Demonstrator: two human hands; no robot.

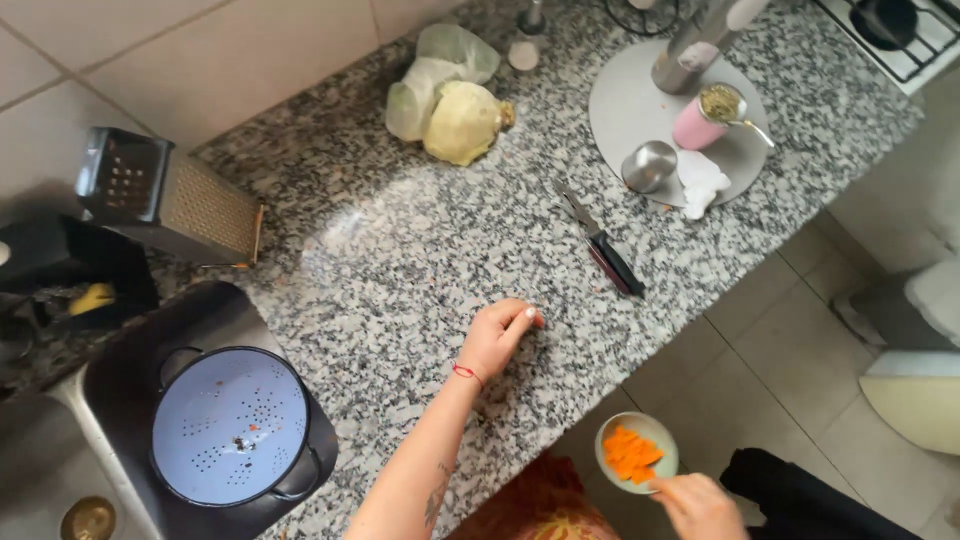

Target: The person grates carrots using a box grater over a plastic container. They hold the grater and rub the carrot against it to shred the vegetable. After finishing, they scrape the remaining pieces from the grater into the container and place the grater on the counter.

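Left hand (497, 337) rests loosely curled, holding nothing, near the countertop's (400, 260) front edge; right hand (700, 505) grips a bowl of carrot pieces (636, 453) beyond that edge.

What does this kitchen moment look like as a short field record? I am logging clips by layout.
left hand: left hand rests palm down on the granite counter, holding nothing
right hand: right hand holds a small bowl of orange pieces off the counter's edge
knife: black-handled knife lies on the counter beyond the left hand
colander: blue colander sits in the sink area
grater: metal box grater lies on its side by the wall
cabbage: pale cabbage beside a plastic bag
round board: grey board carries a pink cup
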